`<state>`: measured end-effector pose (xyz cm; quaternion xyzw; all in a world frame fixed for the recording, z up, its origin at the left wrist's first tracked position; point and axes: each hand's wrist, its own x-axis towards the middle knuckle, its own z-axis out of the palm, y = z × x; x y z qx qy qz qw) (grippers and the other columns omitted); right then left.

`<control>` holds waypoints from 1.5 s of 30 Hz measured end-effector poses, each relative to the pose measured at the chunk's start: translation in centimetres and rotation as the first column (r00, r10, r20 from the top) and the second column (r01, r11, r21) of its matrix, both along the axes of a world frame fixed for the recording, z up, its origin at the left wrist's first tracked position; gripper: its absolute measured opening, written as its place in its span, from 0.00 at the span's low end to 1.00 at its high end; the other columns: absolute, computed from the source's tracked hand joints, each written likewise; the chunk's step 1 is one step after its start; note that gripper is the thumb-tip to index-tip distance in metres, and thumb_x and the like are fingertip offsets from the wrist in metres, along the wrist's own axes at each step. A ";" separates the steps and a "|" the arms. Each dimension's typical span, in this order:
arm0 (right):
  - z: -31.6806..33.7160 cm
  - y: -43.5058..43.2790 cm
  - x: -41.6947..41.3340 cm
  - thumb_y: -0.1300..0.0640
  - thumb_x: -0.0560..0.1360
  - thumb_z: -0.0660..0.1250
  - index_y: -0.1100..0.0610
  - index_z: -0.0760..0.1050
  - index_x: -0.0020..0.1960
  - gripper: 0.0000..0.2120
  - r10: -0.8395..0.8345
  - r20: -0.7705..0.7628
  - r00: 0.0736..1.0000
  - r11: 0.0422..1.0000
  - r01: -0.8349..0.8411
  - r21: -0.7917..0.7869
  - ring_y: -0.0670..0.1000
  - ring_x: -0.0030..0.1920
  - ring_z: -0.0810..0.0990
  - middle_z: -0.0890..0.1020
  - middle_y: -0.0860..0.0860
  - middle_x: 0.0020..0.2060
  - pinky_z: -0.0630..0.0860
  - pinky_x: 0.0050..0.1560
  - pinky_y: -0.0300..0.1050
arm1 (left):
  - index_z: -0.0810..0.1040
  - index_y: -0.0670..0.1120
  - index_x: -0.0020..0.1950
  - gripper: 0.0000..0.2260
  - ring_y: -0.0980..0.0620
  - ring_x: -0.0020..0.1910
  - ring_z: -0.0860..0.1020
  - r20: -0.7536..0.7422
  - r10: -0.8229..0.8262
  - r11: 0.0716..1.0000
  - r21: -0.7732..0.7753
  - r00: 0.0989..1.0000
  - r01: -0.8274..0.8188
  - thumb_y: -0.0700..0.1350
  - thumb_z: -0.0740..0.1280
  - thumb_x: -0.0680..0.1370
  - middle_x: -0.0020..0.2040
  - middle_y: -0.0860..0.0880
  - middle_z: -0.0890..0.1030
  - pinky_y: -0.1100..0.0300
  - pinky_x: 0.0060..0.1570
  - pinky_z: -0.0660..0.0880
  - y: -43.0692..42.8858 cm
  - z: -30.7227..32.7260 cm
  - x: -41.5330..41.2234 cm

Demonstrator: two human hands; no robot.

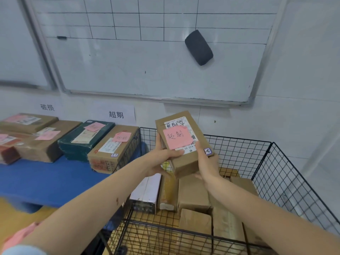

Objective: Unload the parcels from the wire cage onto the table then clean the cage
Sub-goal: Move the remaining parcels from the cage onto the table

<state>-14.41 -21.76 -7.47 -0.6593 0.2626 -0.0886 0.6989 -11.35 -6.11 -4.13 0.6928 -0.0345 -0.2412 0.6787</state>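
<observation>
Plainly, both hands were clamped on one brown parcel (185,162) held above the wire cage (287,172), the left hand (160,155) on its left edge and the right hand (207,161) at its near right corner. A pink note (175,138) on it bore handwriting too smeared to read; the white label (174,123) beneath showed "K20 00", the rest covered. On the wall, one paper sign (47,107) read 破损 and a second sign (116,114) 超期, above the blue bench (46,179). The parcel's long axis ran away toward the wall, its face tilted up.
</observation>
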 end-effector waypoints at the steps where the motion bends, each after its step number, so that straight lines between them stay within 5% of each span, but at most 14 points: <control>1: 0.3 -0.2 0.0 0.29 0.64 0.68 0.54 0.59 0.70 0.45 0.028 -0.002 1.000 1.000 -0.028 -0.013 0.55 0.59 0.74 0.72 0.53 0.62 0.72 0.62 0.58 | 0.53 0.68 0.69 0.41 0.46 0.61 0.73 0.005 0.002 1.000 -0.026 1.000 -0.002 0.39 0.74 0.71 0.63 0.53 0.74 0.31 0.43 0.76 0.0 0.2 0.1; 4: 0.5 -1.4 0.1 0.36 0.72 0.67 0.55 0.63 0.69 0.34 0.181 -0.013 0.983 0.962 -0.180 -0.207 0.50 0.55 0.74 0.75 0.51 0.59 0.70 0.56 0.46 | 0.59 0.64 0.71 0.36 0.42 0.58 0.75 0.030 0.100 0.994 -0.038 0.995 -0.099 0.38 0.72 0.73 0.61 0.47 0.76 0.32 0.43 0.77 -0.1 0.4 0.9; 9: 0.9 -1.8 -0.5 0.34 0.62 0.74 0.51 0.62 0.71 0.45 0.352 0.002 0.936 0.727 -0.272 -0.630 0.47 0.62 0.73 0.72 0.48 0.63 0.75 0.60 0.48 | 0.65 0.58 0.71 0.28 0.43 0.57 0.77 0.134 0.202 0.974 0.079 0.970 -0.213 0.43 0.70 0.75 0.60 0.47 0.77 0.36 0.46 0.78 -0.7 0.4 1.4; 13: 2.2 -1.8 -0.6 0.38 0.60 0.78 0.50 0.59 0.72 0.48 0.407 0.038 0.913 0.592 -0.232 -0.772 0.47 0.64 0.68 0.70 0.46 0.63 0.72 0.63 0.48 | 0.63 0.59 0.73 0.29 0.42 0.56 0.78 0.179 0.248 0.957 0.107 0.952 -0.270 0.46 0.70 0.75 0.61 0.47 0.77 0.38 0.44 0.80 -0.8 1.0 1.7; 26: 5.2 0.0 0.6 0.41 0.60 0.80 0.52 0.57 0.75 0.52 0.524 0.048 0.850 0.393 -0.192 -0.899 0.50 0.71 0.64 0.65 0.48 0.71 0.66 0.70 0.52 | 0.39 0.63 0.75 0.41 0.42 0.60 0.76 0.275 0.345 0.895 0.193 0.898 -0.403 0.44 0.67 0.78 0.67 0.47 0.73 0.38 0.51 0.77 2.4 4.4 -0.1; 33: 5.8 1.7 0.6 0.43 0.67 0.76 0.57 0.45 0.78 0.54 0.500 -0.171 0.849 0.160 -0.284 -0.946 0.52 0.76 0.56 0.56 0.52 0.77 0.57 0.74 0.48 | 0.40 0.62 0.76 0.39 0.42 0.61 0.74 0.291 0.386 0.856 0.241 0.876 -0.457 0.45 0.65 0.78 0.67 0.49 0.73 0.41 0.49 0.79 5.8 5.3 0.0; 38: 7.0 4.8 1.2 0.44 0.70 0.74 0.57 0.46 0.78 0.50 0.484 -0.184 0.856 0.148 -0.287 -0.947 0.53 0.75 0.59 0.58 0.54 0.76 0.59 0.72 0.47 | 0.48 0.57 0.77 0.32 0.45 0.58 0.73 0.278 0.381 0.875 0.200 0.882 -0.441 0.42 0.63 0.79 0.62 0.51 0.72 0.40 0.54 0.77 10.1 5.8 1.3; 45: 7.7 14.8 2.9 0.43 0.69 0.74 0.57 0.45 0.78 0.52 0.496 -0.173 0.851 0.199 -0.305 -0.931 0.54 0.75 0.58 0.57 0.54 0.77 0.60 0.72 0.49 | 0.53 0.60 0.75 0.29 0.43 0.59 0.73 0.211 0.327 0.922 0.140 0.921 -0.360 0.43 0.63 0.79 0.65 0.48 0.71 0.39 0.48 0.79 18.8 6.3 4.0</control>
